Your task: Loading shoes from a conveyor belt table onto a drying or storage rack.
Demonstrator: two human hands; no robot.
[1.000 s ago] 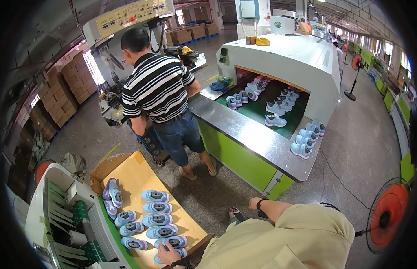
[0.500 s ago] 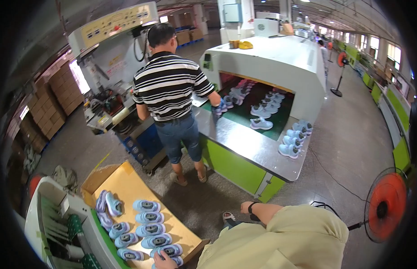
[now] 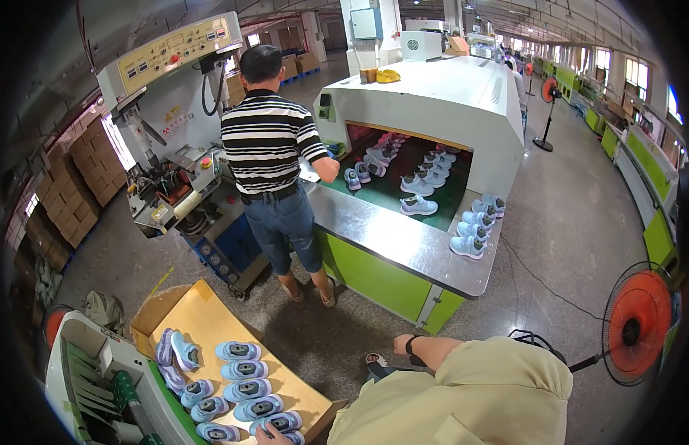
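At the lower edge, my left hand [image 3: 269,435] has its fingers closed on the side of a light blue and lilac sneaker [image 3: 280,422]. Part of that hand is cut off by the picture's edge. The sneaker lies at the near end of a row on a tan board [image 3: 300,374], beside a second group of similar sneakers [image 3: 209,409]. My right hand [image 3: 403,345], with a black band at the wrist, hangs beyond the board's right side. Its fingers are curled in, and nothing shows in them.
Ahead, a co-worker in a striped shirt [image 3: 269,137] stands at a metal-topped conveyor [image 3: 389,237] carrying sneakers through a white tunnel machine [image 3: 426,96]. More sneakers [image 3: 474,226] line its right edge. A red fan [image 3: 637,326] stands right, a green-and-white machine [image 3: 100,371] left.
The whole view has shifted slightly. The co-worker's right hand has drawn back from the sneakers on the conveyor. My left hand stays at the same sneaker, and my right hand keeps its place.
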